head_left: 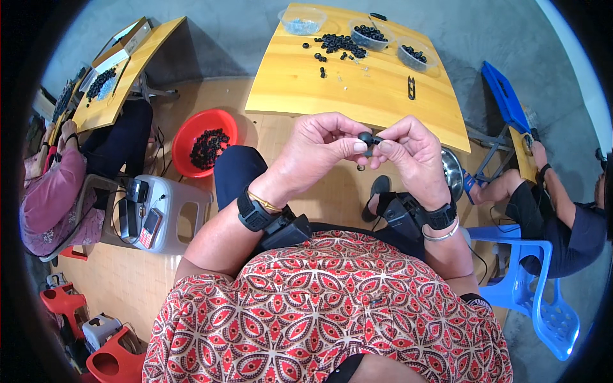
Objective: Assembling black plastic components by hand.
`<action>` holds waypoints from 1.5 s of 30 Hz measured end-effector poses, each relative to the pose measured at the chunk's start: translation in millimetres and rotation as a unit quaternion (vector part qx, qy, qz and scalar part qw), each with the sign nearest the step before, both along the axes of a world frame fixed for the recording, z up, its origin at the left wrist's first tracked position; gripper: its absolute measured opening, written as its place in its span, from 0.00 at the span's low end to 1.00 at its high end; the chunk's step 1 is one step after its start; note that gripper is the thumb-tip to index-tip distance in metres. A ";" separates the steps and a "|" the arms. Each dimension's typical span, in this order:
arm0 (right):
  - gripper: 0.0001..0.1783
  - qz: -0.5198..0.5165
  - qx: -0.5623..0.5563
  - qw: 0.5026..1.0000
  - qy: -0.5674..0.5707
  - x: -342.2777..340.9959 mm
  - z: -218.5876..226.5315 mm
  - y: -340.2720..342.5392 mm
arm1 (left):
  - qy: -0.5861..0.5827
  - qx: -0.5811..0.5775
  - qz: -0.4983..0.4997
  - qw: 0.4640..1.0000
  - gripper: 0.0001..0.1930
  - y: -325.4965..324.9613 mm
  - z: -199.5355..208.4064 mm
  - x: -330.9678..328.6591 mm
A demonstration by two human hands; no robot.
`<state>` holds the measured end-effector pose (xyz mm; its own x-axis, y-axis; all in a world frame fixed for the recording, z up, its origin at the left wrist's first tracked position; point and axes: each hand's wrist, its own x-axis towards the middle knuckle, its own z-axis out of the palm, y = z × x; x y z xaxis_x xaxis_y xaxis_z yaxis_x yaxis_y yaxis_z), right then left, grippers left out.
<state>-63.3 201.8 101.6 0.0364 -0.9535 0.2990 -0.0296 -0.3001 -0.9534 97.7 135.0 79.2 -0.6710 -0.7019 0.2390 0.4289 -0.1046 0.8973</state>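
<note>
My left hand (324, 147) and my right hand (412, 156) meet in front of me, above the near edge of the yellow table (287, 89). Between their fingertips is a small rounded black piece (365, 136), pinched from both sides. Fingers partly cover it, so its exact kind is unclear. On the table lies a loose pile of small black parts (341, 43). Black thread snips (411, 88) rest toward the table's right side. Two clear tubs (369, 43) (416, 62) hold more black parts, and a third clear tub (301, 27) contains pale bluish bits.
A red basin (231, 131) of black parts stands on the floor at left. Beside me are a grey stool (172, 223) with devices on it, a metal bowl (453, 173) and a blue chair (543, 306). Other people sit at side tables, left and right.
</note>
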 end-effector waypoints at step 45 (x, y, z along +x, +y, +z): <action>0.05 0.043 0.034 0.997 -0.056 3.3 -18.9 -10.3 | -0.014 -0.017 0.051 0.998 0.07 4.0 -2.2 -0.8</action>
